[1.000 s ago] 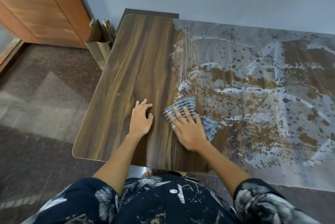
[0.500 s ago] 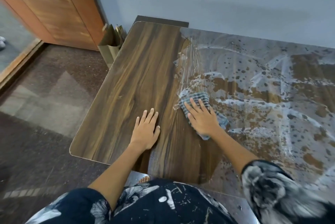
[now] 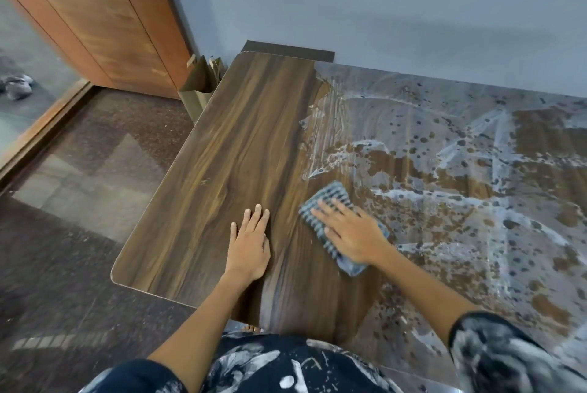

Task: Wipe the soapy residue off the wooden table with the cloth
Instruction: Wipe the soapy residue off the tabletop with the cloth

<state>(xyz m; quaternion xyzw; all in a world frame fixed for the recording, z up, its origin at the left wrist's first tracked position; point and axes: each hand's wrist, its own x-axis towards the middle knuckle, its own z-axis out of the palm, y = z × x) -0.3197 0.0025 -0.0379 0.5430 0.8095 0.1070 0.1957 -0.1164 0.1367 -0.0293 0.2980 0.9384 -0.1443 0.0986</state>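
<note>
We see the right hand [image 3: 351, 231] flat, fingers spread, pressing the checked cloth [image 3: 330, 202] onto the wooden table [image 3: 241, 144], at the edge of the soapy residue [image 3: 460, 170] covering its right part. Left hand [image 3: 251, 243] rests flat on the clean wood just beside, holding nothing

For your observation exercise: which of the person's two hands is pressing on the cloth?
The right hand: its straight fingers lie flat on the checked cloth at the soap's edge. The left hand rests on bare, clean wood.
</note>
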